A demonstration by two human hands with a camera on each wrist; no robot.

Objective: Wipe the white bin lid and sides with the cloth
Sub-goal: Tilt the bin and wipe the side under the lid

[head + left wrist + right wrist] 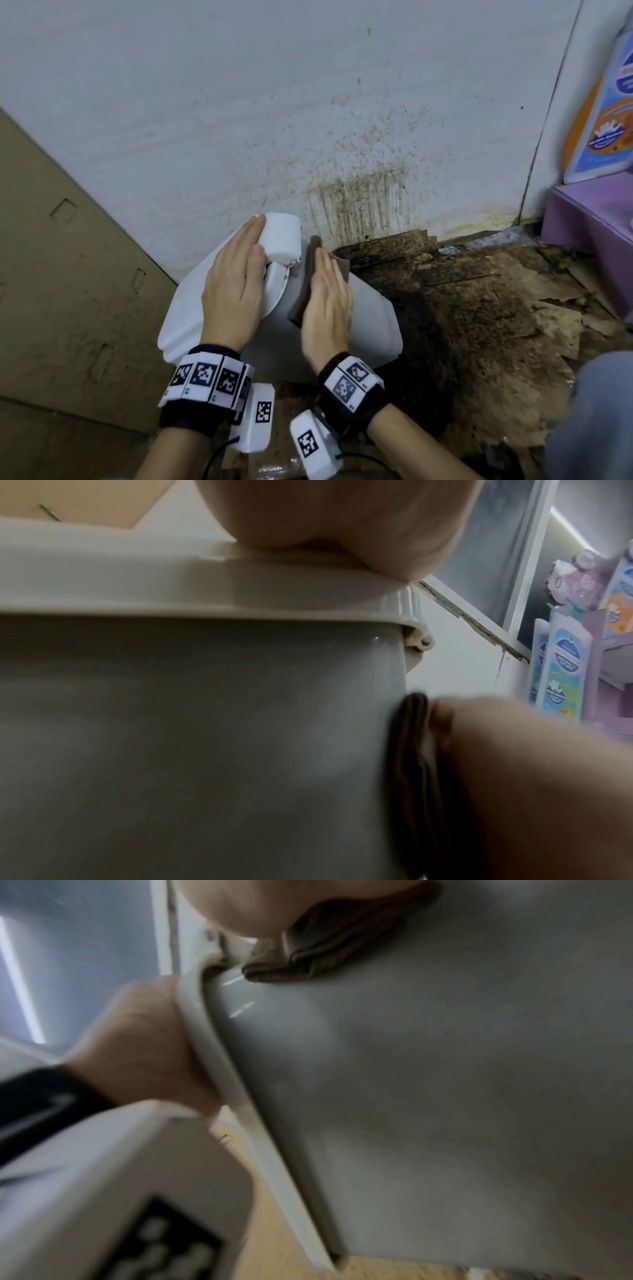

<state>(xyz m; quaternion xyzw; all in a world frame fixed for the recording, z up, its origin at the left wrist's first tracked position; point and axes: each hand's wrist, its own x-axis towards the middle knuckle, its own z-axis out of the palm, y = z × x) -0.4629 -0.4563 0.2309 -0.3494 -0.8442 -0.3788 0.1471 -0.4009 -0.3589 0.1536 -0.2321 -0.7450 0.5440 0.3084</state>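
The white bin [370, 322] stands tipped toward the left, its lid [191, 301] facing left and its grey side [205, 737] turned up. My left hand [236, 274] lies flat with straight fingers on the lid, fingertips at the hinge block [284, 236]. My right hand [325, 294] presses a folded brown cloth [305, 287] flat against the bin's side just below the lid rim. In the right wrist view the cloth [342, 942] sits under my palm against the side [445, 1096]; in the left wrist view its folded edge [411, 764] shows between hand and bin.
A stained white wall [308, 120] rises behind the bin. A cardboard box [68, 274] leans at the left. Dirty, torn cardboard [479, 308] covers the floor to the right. A purple shelf [589, 219] with a detergent pack [603, 102] stands at the far right.
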